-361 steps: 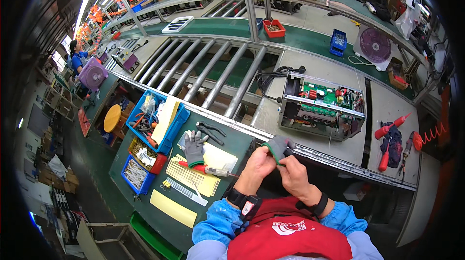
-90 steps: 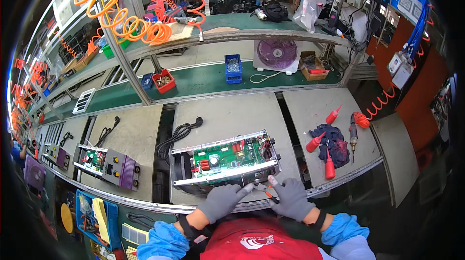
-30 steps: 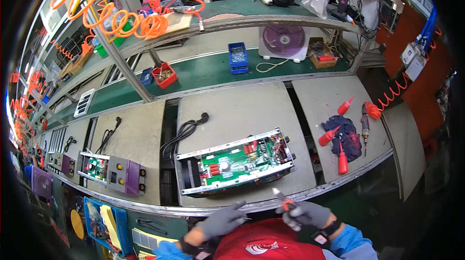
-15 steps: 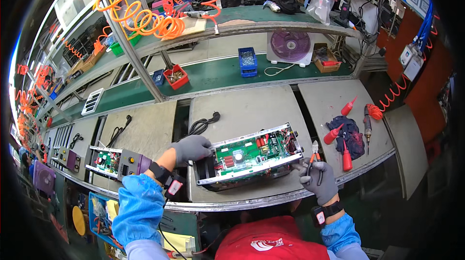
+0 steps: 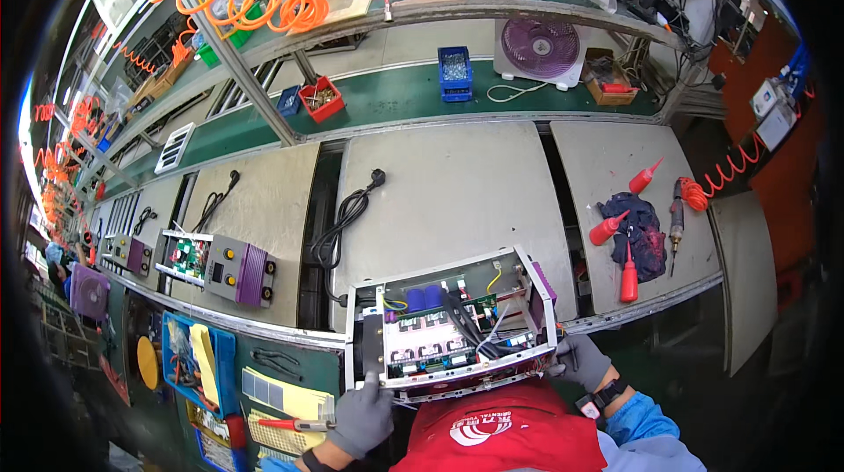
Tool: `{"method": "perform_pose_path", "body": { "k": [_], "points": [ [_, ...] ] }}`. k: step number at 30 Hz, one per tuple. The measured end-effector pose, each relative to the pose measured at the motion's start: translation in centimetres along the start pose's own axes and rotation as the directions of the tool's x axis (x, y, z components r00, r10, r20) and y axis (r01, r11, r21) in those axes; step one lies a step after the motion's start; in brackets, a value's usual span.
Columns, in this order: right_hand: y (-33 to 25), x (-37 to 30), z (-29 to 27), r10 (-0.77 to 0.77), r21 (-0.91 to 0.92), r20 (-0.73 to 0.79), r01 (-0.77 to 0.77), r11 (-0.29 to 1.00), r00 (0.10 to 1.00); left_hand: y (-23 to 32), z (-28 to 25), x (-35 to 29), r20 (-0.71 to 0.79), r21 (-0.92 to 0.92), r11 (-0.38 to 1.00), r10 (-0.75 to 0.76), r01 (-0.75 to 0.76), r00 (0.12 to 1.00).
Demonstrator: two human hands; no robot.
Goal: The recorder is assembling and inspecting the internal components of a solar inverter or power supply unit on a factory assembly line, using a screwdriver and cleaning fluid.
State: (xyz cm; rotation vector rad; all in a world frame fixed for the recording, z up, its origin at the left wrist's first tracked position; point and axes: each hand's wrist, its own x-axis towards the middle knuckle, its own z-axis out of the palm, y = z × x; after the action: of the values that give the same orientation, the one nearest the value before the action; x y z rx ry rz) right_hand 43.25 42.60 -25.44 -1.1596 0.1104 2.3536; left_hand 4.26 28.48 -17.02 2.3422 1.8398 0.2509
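An open metal chassis (image 5: 440, 366) of an electronic unit lies at the near edge of the bench, tilted towards me. Blue cylinders (image 5: 425, 298), black cables and circuit boards show inside it. My left hand (image 5: 362, 417), grey-gloved, is closed at its near left corner. At the near right corner my right hand (image 5: 582, 361), also gloved, is closed with its fingers by the frame. The pliers in it are mostly hidden. A black power cord (image 5: 343, 224) runs from the left end of the chassis to a plug on the bench.
Left of me stand a half-open purple-and-grey unit (image 5: 239, 272) and a blue tool bin (image 5: 227, 358). Beside my left hand is a red-handled tool (image 5: 294, 424). Right lie red squeeze bottles (image 5: 629, 280), a dark rag (image 5: 646, 248) and a power screwdriver (image 5: 676, 221).
Both hands have turned the chassis onto another side and drawn it nearer. Its large green board no longer faces up. My left hand went from its far left to its near left corner.
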Motion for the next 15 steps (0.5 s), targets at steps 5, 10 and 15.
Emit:
{"method": "perform_pose_path", "body": {
  "k": [5,10,15],
  "points": [
    [-4.6,4.2,-0.6,-0.159,-0.208,-0.002,0.155,0.966,0.987,3.8,5.2,0.2,-0.082,0.059,0.993,-0.098,0.103,0.992],
    [-9.2,3.7,0.3,-0.360,-0.500,0.029,0.325,0.802,0.932,3.4,8.0,5.9,-0.249,-0.142,0.982,-0.156,0.123,0.956],
    [-10.7,-1.8,2.6,-0.456,-0.856,0.255,0.418,0.303,0.853,6.5,5.5,9.9,-0.085,-0.414,0.899,-0.195,0.143,0.977]
  ]
}}
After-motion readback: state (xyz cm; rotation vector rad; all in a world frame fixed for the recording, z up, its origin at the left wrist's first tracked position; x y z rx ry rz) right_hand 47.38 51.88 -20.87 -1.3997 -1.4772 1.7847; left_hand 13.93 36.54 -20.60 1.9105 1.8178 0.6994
